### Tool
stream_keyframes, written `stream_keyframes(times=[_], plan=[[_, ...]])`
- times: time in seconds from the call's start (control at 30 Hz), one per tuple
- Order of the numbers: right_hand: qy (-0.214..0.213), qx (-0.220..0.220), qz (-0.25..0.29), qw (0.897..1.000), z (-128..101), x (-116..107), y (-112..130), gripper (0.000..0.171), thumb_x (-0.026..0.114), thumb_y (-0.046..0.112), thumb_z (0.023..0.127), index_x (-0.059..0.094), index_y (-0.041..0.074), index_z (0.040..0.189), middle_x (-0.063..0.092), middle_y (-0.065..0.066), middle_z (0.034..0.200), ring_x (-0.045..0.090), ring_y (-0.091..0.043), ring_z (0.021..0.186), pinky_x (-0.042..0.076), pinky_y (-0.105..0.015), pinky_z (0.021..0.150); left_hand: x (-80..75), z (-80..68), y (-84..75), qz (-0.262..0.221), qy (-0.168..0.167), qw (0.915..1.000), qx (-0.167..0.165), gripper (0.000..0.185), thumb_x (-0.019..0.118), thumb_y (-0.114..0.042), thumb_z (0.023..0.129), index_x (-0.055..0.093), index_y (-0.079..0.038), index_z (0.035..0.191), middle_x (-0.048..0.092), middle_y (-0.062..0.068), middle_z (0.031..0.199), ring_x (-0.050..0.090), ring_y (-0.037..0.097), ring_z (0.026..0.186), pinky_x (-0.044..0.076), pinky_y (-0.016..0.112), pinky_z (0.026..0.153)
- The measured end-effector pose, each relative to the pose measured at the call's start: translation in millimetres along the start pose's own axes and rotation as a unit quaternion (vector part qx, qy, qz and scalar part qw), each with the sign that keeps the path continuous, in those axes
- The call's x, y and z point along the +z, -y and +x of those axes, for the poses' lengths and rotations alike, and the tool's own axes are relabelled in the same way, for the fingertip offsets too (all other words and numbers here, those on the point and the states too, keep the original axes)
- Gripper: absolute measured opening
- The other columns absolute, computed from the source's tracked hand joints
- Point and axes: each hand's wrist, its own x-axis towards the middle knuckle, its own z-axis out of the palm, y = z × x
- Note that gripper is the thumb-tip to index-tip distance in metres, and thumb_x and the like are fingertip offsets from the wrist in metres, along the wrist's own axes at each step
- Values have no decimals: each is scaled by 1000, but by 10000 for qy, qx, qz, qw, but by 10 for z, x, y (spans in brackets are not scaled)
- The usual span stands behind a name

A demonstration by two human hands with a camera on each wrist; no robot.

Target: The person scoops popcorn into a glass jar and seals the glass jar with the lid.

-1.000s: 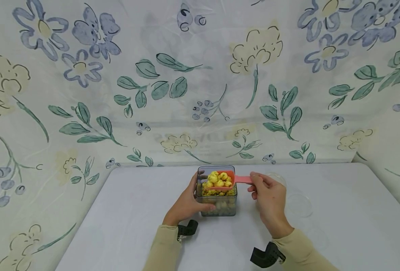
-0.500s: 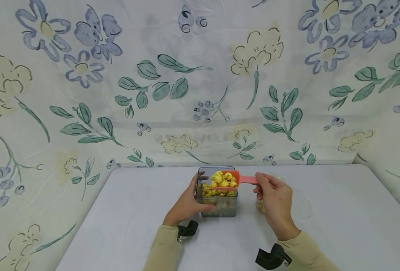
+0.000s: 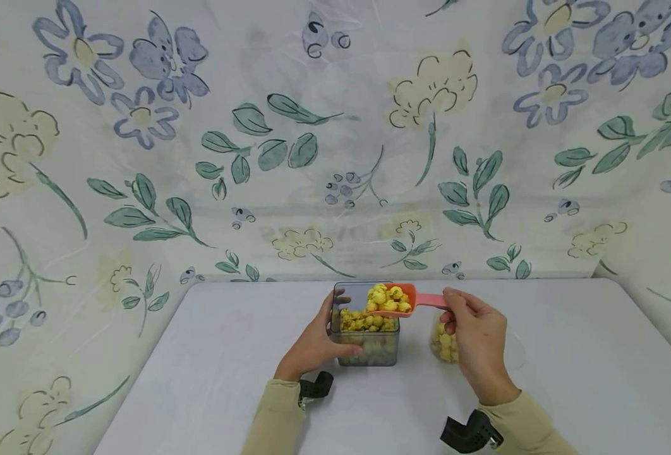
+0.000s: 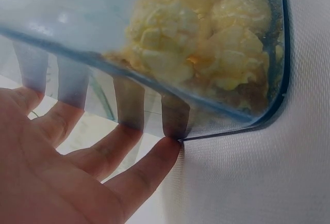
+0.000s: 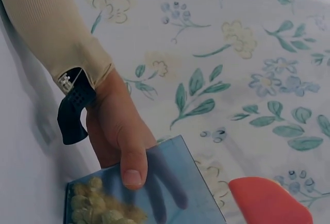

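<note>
A clear square container [image 3: 366,341] of yellow popcorn stands on the white table [image 3: 222,360]. My left hand [image 3: 313,344] grips its left side, thumb on the near wall and fingers on the far one. In the left wrist view those fingers [image 4: 129,157] press against the container's wall [image 4: 206,53]. My right hand [image 3: 476,335] pinches the handle of a pink scoop [image 3: 395,298] heaped with popcorn, held above the container's right rim. The right wrist view shows the scoop's underside [image 5: 270,201], the container [image 5: 165,182] and my left hand [image 5: 121,131].
A small clear cup [image 3: 442,341] holding popcorn stands just right of the container, partly behind my right hand. A faint clear round piece [image 3: 516,357] lies further right. Flowered sheets close off the back and both sides of the table.
My right hand has carried the loaded scoop to the right, from over the container's middle to its right rim. The small cup has come into sight. The left hand stays put.
</note>
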Motion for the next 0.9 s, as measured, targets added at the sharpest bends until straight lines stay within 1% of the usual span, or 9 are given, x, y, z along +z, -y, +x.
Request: stream_keyframes(times=[0.1, 0.2, 0.33, 0.5, 0.57, 0.73, 0.9], plan=[[-53, -8, -59, 10000, 16, -57, 1, 38, 65, 29, 100, 67, -2, 122, 64, 2, 74, 56, -10, 63, 51, -16, 61, 6, 5, 8, 8, 36, 10000, 40, 117, 92, -30, 74, 15, -26, 162, 35, -1, 157, 45, 25, 135, 43, 52, 103], [-97, -22, -37, 9999, 28, -114, 5, 41, 65, 30, 100, 66, -4, 123, 65, 3, 75, 56, -9, 65, 51, -16, 61, 12, 9, 16, 24, 58, 10000, 75, 117, 92, -30, 74, 15, -24, 162, 34, 2, 159, 42, 26, 137, 41, 55, 104], [-159, -15, 22, 9999, 47, -177, 16, 42, 66, 29, 99, 65, -5, 124, 65, 3, 76, 57, -9, 66, 51, -15, 62, 20, 10, 19, 21, 53, 10000, 77, 116, 92, -31, 74, 15, -28, 161, 34, 2, 159, 42, 27, 138, 40, 56, 105], [-187, -50, 38, 9998, 78, -257, 30, 42, 65, 28, 100, 64, -6, 124, 66, 3, 78, 57, -8, 67, 51, -15, 62, 23, 5, 14, -35, 22, 10000, 50, 115, 92, -30, 73, 16, -35, 159, 35, -1, 158, 42, 26, 137, 42, 52, 103], [-213, -60, 49, 9997, 93, -290, 35, 42, 64, 28, 100, 64, -6, 124, 66, 3, 78, 57, -7, 67, 51, -15, 63, 23, 6, 16, -34, 11, 10000, 57, 115, 92, -30, 73, 16, -35, 159, 35, -1, 158, 41, 26, 138, 43, 51, 102], [-343, -33, 109, 9993, 143, -362, 47, 40, 64, 26, 100, 64, -6, 124, 66, 5, 77, 57, -7, 65, 51, -14, 62, 22, 15, 26, -43, -28, 10000, 83, 115, 91, -29, 75, 15, -30, 161, 35, -1, 158, 42, 26, 137, 44, 48, 99], [-440, 7, 189, 9989, 187, -436, 50, 41, 65, 27, 100, 64, -5, 125, 66, 6, 76, 57, -7, 65, 51, -14, 61, 18, 25, 29, -92, -28, 9999, 83, 115, 91, -28, 75, 14, -32, 161, 35, -3, 157, 44, 25, 135, 45, 45, 96]])
